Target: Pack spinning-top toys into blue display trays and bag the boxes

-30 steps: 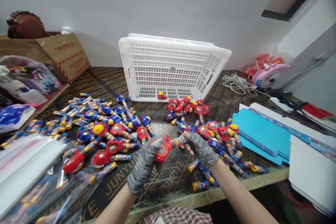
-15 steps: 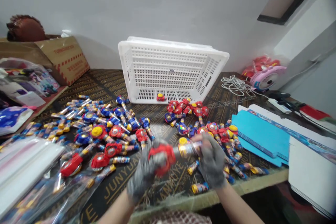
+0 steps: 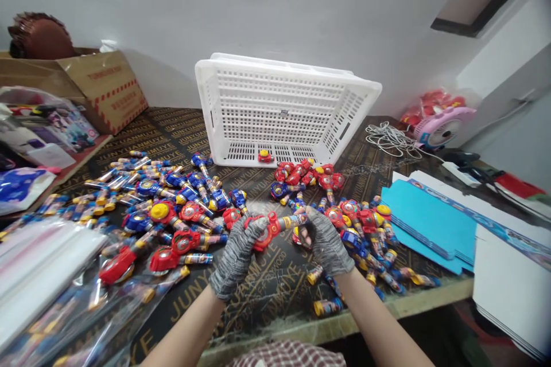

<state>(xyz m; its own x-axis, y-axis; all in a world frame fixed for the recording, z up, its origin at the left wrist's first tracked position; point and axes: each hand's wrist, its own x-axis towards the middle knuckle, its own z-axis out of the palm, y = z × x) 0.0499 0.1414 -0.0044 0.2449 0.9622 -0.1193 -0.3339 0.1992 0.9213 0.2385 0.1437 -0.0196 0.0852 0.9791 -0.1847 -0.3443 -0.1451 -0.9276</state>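
Both my hands wear grey knitted gloves with bare fingertips. My left hand (image 3: pixel 241 249) is closed around the round head of a red toy (image 3: pixel 270 229), above the middle of the table. A short printed tube (image 3: pixel 293 221) extends from the toy's grey neck towards the right. At its far end, the fingers of my right hand (image 3: pixel 325 241) are closed on the tube. Red and blue toys with tubes (image 3: pixel 196 212) lie piled to the left, and a second pile (image 3: pixel 365 221) lies to the right. Loose tubes (image 3: pixel 328 306) rest near the front edge.
A white basket (image 3: pixel 284 77) stands tipped on its side at the back, one red toy (image 3: pixel 265 156) in it. Blue cards (image 3: pixel 426 223), a pink fan (image 3: pixel 445 126) and white cable are right; plastic bags (image 3: pixel 47 275) and a carton (image 3: pixel 107 92) are left.
The red toy and both hands have moved slightly up and away from me. My right hand has shifted left along with the tube. The camera view has tilted slightly.
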